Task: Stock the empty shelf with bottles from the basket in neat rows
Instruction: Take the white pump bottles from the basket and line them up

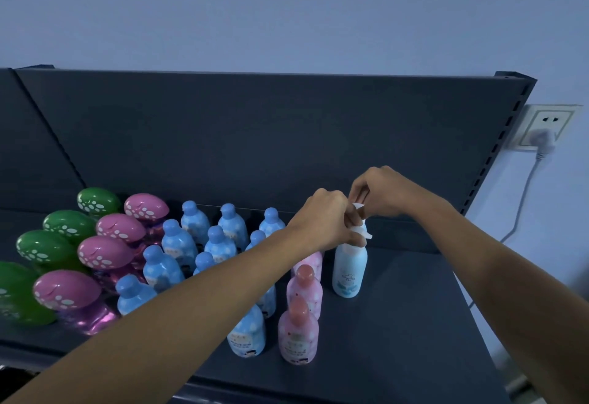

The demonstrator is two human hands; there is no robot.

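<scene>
Pale blue plastic pump bottle upright on dark metal shelf, right of pink bottles, left hand gripping its top, right hand pinching white piece, possibly pump head.

Only the person's two arms are shown, and both are bare along their whole visible length. The left forearm is seen as a long, smooth, slender shape that narrows toward the wrist. On the back of the left hand the knuckles are marked as a row of rounded ridges. The right forearm is rendered broader and slightly blurred near the frame edge, as is expected of a wide-angle lens. The right hand is shown with slim fingers; finer detail such as the nails cannot be made out.
</scene>
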